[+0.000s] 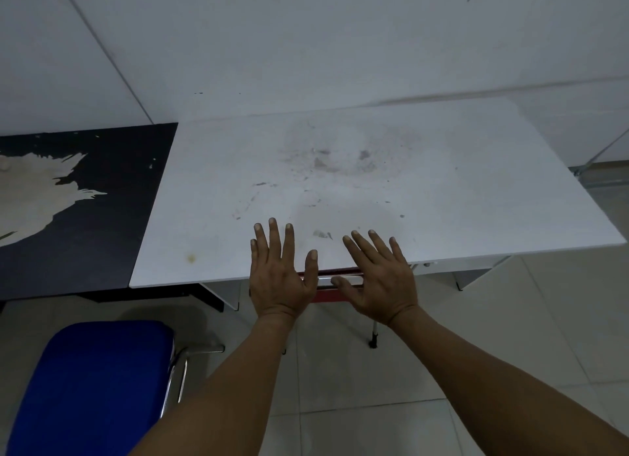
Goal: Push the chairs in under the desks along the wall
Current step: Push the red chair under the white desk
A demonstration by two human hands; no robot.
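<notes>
A white desk (pixel 374 183) stands against the wall, its top smudged with dirt. Under its front edge sits a red chair (pixel 326 294) with a chrome top rail; only a strip of it and one chair leg (pixel 374 335) show. My left hand (pixel 279 278) and my right hand (pixel 381 278) hover palm-down over the desk's front edge, fingers spread, holding nothing. A blue padded chair (pixel 92 384) with chrome tubing stands out on the floor at lower left, in front of a black desk (pixel 102 217).
The black desk's top has a large peeled, pale patch. A white panelled wall (pixel 306 47) runs behind both desks. Light floor tiles (pixel 374 404) spread below. A metal rail lies on the floor at far right.
</notes>
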